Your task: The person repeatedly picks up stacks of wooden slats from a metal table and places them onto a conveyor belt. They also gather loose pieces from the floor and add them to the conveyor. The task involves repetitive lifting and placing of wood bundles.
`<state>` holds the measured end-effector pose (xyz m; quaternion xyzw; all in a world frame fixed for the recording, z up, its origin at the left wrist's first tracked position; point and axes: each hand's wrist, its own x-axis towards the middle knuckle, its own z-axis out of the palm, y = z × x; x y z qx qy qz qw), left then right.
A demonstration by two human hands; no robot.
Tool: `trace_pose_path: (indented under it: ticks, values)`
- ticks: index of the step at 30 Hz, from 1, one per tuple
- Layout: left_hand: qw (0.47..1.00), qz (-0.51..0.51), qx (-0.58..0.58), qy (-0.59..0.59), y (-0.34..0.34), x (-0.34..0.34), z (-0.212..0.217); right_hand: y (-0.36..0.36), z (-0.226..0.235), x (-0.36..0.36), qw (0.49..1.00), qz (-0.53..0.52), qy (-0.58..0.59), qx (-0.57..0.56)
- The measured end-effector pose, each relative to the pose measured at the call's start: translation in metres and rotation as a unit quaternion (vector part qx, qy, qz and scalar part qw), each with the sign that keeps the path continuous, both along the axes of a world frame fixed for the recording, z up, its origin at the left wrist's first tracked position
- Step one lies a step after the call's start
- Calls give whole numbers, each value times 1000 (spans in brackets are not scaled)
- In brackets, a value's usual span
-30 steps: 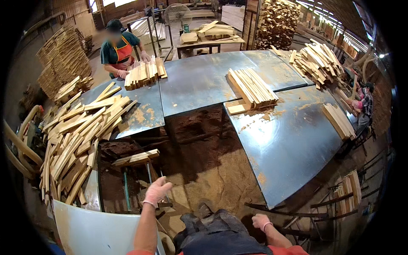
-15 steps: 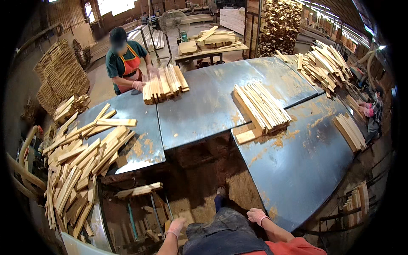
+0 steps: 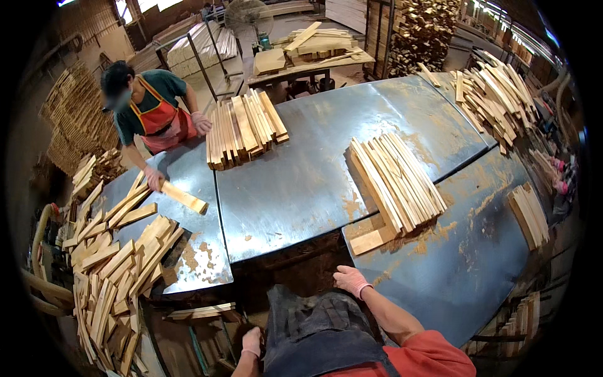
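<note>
Wooden slats lie beyond the right hand.

Dim wood workshop w/ big grey metal table, sawdust-streaked, filling the centre. A standing fan and a wooden bench at 12 o'clock; stacked timber at 1 o'clock. Daylight from windows at 11 o'clock.

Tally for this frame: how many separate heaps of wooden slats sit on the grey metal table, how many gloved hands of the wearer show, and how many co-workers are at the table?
Slat heaps on the table: 5
Wearer's gloved hands: 2, left hand, right hand
Co-workers: 1
Total: 8
</note>
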<state>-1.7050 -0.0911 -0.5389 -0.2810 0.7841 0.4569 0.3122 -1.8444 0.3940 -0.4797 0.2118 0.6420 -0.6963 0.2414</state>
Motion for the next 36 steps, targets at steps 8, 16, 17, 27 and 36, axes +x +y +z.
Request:
trace_pose_path:
  ticks: [8, 16, 17, 27, 36]
  values:
    - [947, 222, 187, 136, 91, -252, 43, -25, -6, -140, 989, -37, -124, -65]
    - [948, 130, 128, 263, 123, -524, 52, 4, -18, -359, 937, 133, -5, 322]
    - [946, 135, 132, 265, 115, -559, 46, 0, -7, -395, 939, 120, 18, 322]
    - [935, 233, 71, 259, 79, -788, -12, -34, -26, -682, 895, 73, 50, 436]
    - [951, 180, -64, 242, 83, -844, -8, -78, -68, -820, 878, -10, 105, 466]
